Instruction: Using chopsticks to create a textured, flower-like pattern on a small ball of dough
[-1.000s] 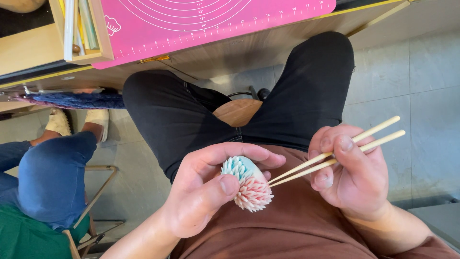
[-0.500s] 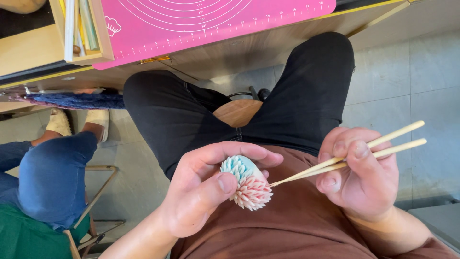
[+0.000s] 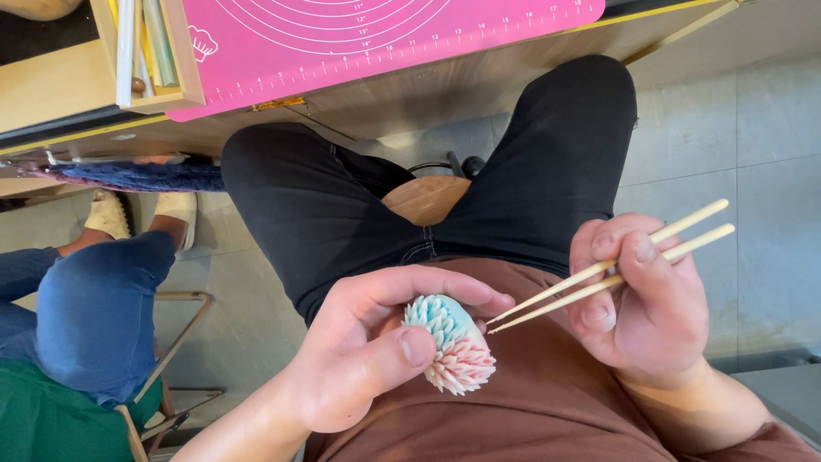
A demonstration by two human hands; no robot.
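My left hand (image 3: pixel 368 355) cups a small rounded sweet (image 3: pixel 449 340) covered in fine pointed petals, pale blue on top and pink below. Thumb and fingers wrap around it above my lap. My right hand (image 3: pixel 640 299) pinches a pair of thin wooden chopsticks (image 3: pixel 611 265). Their tips sit just to the right of the sweet, close to its upper edge; whether they touch it I cannot tell. I am seated, with black trousers and a brown shirt below the hands.
A pink silicone mat (image 3: pixel 368 38) with printed circles lies on the wooden table (image 3: pixel 51 85) ahead. A wooden tray (image 3: pixel 150 51) with tools stands at its left. Another person in blue jeans (image 3: pixel 94 308) sits at my left. Grey tiled floor (image 3: pixel 753 128) lies to the right.
My right hand has shifted the chopsticks slightly, bringing their tips toward the sweet's upper right side. My left hand holds the sweet nearly still.
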